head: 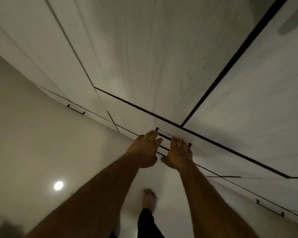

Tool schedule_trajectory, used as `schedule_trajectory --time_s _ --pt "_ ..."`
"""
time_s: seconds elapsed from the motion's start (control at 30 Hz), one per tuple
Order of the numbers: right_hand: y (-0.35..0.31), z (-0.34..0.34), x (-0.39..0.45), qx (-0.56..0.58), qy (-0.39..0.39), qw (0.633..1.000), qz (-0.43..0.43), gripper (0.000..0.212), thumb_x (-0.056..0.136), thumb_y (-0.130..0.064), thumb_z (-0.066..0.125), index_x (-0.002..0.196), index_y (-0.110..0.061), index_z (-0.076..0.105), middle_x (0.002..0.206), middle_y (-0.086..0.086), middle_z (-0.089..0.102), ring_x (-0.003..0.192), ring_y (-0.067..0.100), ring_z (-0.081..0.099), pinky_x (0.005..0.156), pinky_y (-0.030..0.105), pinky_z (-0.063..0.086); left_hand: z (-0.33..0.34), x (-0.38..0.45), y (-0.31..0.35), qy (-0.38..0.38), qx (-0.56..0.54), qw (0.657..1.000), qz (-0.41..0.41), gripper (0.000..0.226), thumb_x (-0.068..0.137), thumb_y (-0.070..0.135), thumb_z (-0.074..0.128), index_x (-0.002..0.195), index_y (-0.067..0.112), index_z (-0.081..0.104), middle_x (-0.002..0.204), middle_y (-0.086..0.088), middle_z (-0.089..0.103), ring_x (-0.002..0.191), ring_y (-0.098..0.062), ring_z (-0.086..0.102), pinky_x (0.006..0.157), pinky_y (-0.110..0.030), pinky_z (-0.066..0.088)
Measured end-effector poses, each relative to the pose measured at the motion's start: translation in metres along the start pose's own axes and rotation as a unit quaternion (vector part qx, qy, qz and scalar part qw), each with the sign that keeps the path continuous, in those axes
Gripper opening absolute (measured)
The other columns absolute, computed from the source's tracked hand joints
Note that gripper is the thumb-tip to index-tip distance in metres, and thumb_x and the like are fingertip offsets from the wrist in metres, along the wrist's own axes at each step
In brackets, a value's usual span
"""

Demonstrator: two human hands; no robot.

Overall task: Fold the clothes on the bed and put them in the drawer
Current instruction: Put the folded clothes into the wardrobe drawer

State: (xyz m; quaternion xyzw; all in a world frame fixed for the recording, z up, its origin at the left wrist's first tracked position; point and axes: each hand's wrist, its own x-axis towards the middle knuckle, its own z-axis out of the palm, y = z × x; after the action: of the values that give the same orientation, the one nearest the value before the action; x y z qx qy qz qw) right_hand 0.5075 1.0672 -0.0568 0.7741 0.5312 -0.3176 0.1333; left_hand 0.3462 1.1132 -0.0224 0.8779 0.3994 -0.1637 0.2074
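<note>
In the head view, both hands reach down and forward to a white wood-grain drawer front [162,127] low in a wall of matching cabinetry. The left hand [145,149] lies with straight fingers over the left end of a dark bar handle [165,137], and the right hand [178,154], a thin bracelet at its wrist, covers the right end; both look flat and released rather than curled round the bar, though the fingertips are partly hidden. The drawer appears closed, its dark seam running tight along the top edge. As a judgement, it is stiff and rigid, probably slides on runners with some weight, and the slim bar is the sensible place to take hold, near its middle so the front pulls out square. No clothes and no bed show here, so where they lie cannot be told. The floor [41,143] is pale and glossy, reflecting a round ceiling light at near left. A bare foot [149,199] stands on it just below the hands. More drawers with similar bar handles sit far left and near right; tall cabinet doors rise beyond.
</note>
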Motion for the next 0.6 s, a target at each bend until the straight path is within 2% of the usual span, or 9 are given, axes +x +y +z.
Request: schedule_trajectory --time_s 0.07,0.17,0.23,0.3,0.4,0.43,0.47,0.53,0.6 --pt "-0.005 0.002 0.002 -0.010 0.008 1.000 0.017 0.116 0.083 -0.068 0.064 0.164 -0.014 0.002 0.171 0.008 0.010 0.156 0.033 0.010 0.125 0.051 0.020 0.004 -0.003 -0.008 0.040 -0.003 0.999 -0.019 0.081 0.096 0.026 0.058 0.164 0.021 0.013 0.173 -0.007 -0.009 0.159 -0.023 -0.011 0.127 -0.046 0.003" --pt "-0.013 0.009 -0.007 -0.001 0.004 1.000 0.030 0.119 0.079 -0.071 0.065 0.164 -0.015 0.004 0.170 0.008 0.013 0.155 0.033 0.014 0.121 0.053 0.028 0.006 -0.025 -0.021 0.084 0.014 0.996 -0.027 0.085 0.098 0.025 0.051 0.165 0.023 -0.002 0.171 -0.007 -0.021 0.157 -0.025 -0.021 0.129 -0.047 -0.003" --pt "-0.019 0.015 -0.018 0.008 -0.011 0.999 0.038 0.119 0.079 -0.073 0.065 0.164 -0.015 0.004 0.170 0.008 0.013 0.156 0.034 0.014 0.121 0.052 0.029 0.005 -0.040 -0.032 0.123 0.027 0.992 -0.018 0.082 0.102 0.031 0.046 0.164 0.023 -0.006 0.170 -0.007 -0.023 0.157 -0.025 -0.022 0.129 -0.049 -0.001" --pt "-0.026 0.020 -0.037 0.012 -0.019 0.999 0.048 0.117 0.080 -0.076 0.061 0.165 -0.017 0.006 0.171 0.007 0.014 0.157 0.032 0.013 0.125 0.052 0.022 0.000 -0.055 -0.043 0.159 0.020 0.987 0.004 0.077 0.104 0.036 0.042 0.165 0.021 -0.003 0.172 -0.008 -0.018 0.158 -0.026 -0.018 0.129 -0.050 0.003" --pt "-0.033 0.028 -0.072 -0.005 -0.070 0.996 0.050 0.114 0.082 -0.083 0.052 0.165 -0.019 0.010 0.172 0.005 0.012 0.158 0.029 0.011 0.128 0.054 0.006 -0.007 -0.073 -0.054 0.145 0.023 0.989 0.015 0.074 0.106 0.042 0.034 0.165 0.020 -0.005 0.173 -0.007 -0.014 0.159 -0.024 -0.016 0.129 -0.051 0.005" --pt "-0.039 0.028 -0.087 -0.010 -0.091 0.994 0.053 0.109 0.084 -0.082 0.050 0.165 -0.018 0.014 0.172 0.006 0.014 0.158 0.030 0.014 0.128 0.053 0.007 -0.010 -0.078 -0.058 0.124 0.021 0.992 0.016 0.073 0.106 0.044 0.032 0.165 0.021 -0.005 0.173 -0.007 -0.011 0.159 -0.024 -0.015 0.129 -0.051 0.003" --pt "-0.046 0.030 -0.107 -0.012 -0.091 0.994 0.053 0.099 0.088 -0.079 0.048 0.162 -0.018 0.025 0.169 0.007 0.025 0.154 0.031 0.025 0.127 0.052 0.016 -0.012 -0.085 -0.060 0.098 0.020 0.995 0.016 0.071 0.107 0.046 0.031 0.165 0.021 -0.002 0.174 -0.006 -0.004 0.160 -0.023 -0.011 0.129 -0.052 0.003" --pt "-0.059 0.037 -0.137 0.006 0.012 0.999 0.039 0.058 0.097 -0.062 0.045 0.136 -0.021 0.059 0.138 0.005 0.063 0.128 0.028 0.059 0.108 0.044 0.046 -0.012 -0.093 -0.064 0.051 0.024 0.998 0.019 0.066 0.107 0.048 0.030 0.164 0.021 0.011 0.171 -0.004 0.017 0.159 -0.023 0.008 0.128 -0.054 0.004" --pt "-0.079 0.044 -0.172 0.024 0.165 0.986 0.011 0.032 0.098 -0.043 0.042 0.100 -0.023 0.067 0.096 0.000 0.071 0.092 0.025 0.069 0.077 0.035 0.055 -0.010 -0.113 -0.068 0.027 0.027 0.999 0.029 0.059 0.106 0.048 0.031 0.159 0.022 0.027 0.161 -0.002 0.037 0.150 -0.025 0.029 0.126 -0.058 0.008"
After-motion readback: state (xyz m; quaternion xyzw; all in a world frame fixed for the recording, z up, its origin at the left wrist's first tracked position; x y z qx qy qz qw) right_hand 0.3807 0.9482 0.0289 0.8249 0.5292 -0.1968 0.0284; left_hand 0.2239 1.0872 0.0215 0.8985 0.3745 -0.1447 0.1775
